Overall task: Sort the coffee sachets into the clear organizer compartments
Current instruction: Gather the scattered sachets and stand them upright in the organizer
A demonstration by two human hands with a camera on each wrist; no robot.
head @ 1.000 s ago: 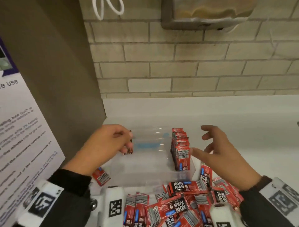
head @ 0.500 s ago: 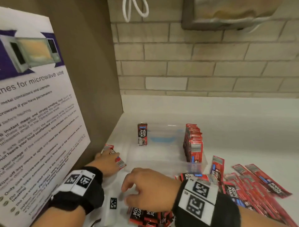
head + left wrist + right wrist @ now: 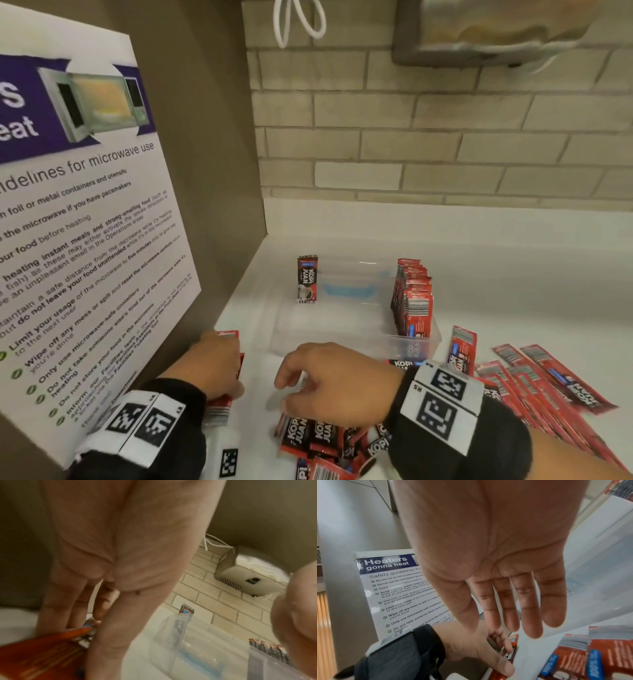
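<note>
Sachets (image 3: 318,435) lie in a loose red pile at bottom centre of the head view, w/ a fan of longer ones (image 3: 548,383) on the bench (image 3: 513,274) at lower right. Clear organizer (image 3: 352,329) sits mid-frame: a packed upright row (image 3: 411,298) fills its right compartment, and one lone sachet (image 3: 307,278) stands upright at its far left corner. Middle looks bare apart from a blue label.

Left hand (image 3: 219,363), lower left next to the microwave poster (image 3: 85,240), holds a red sachet (image 3: 219,407); right wrist view shows thumb and fingers pinching it along its edges. Right hand (image 3: 329,383) hovers over the pile w/ fingers relaxed and slightly spread, holding nothing.

Judgement: pickup phase, much of the sorting still to do.

Risks:
- The lone sachet has nothing visible bracing it, so prob. a bump to the organizer wall or a careless drop-in tips it flat.
- Pile sachets overlap, so a quick grab could lift two at once or drag neighbours off toward the bench edge.
- Foil looks slick, so an edge pinch may slip mid-carry.
- Organizer is light plastic and may slide if a hand pushes against it while loading.
- Both hands sit close together at lower centre and could collide reaching in.
</note>
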